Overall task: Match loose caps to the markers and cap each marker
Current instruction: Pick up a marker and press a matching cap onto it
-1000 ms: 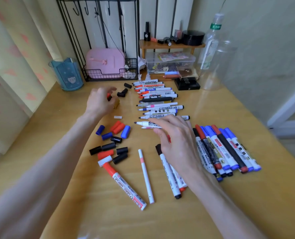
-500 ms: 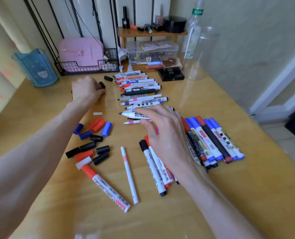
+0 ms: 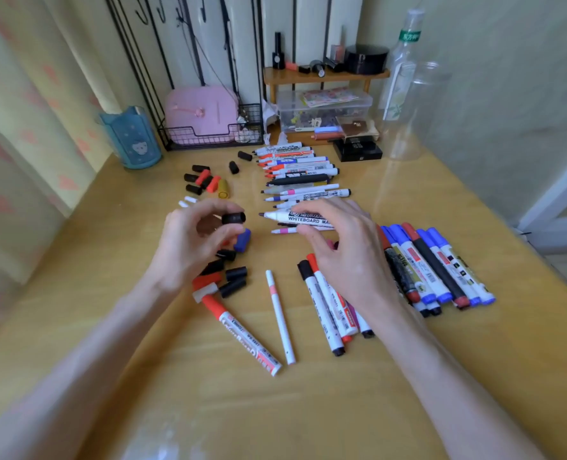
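Observation:
My left hand [image 3: 192, 242] pinches a black cap [image 3: 233, 218] between thumb and fingertips, its opening facing right. My right hand [image 3: 338, 250] grips an uncapped white whiteboard marker [image 3: 295, 216] whose dark tip points left at the cap, a short gap between them. Loose black, red and blue caps [image 3: 232, 257] lie below my left hand, and more caps [image 3: 205, 182] lie further back. A row of uncapped markers [image 3: 302, 174] lies behind my right hand. Capped markers [image 3: 434, 263] lie in a row at the right.
A red-capped paint marker [image 3: 242, 330], a thin white pen [image 3: 280, 317] and two or three capped markers [image 3: 328, 310] lie near the front. At the back stand a blue cup [image 3: 131, 137], a wire rack with a pink box [image 3: 202, 116], a wooden shelf [image 3: 325, 76] and clear bottles [image 3: 404, 88].
My left hand came back from the far cap pile to the middle, now holding a black cap. My right hand lifted the whiteboard marker slightly toward it.

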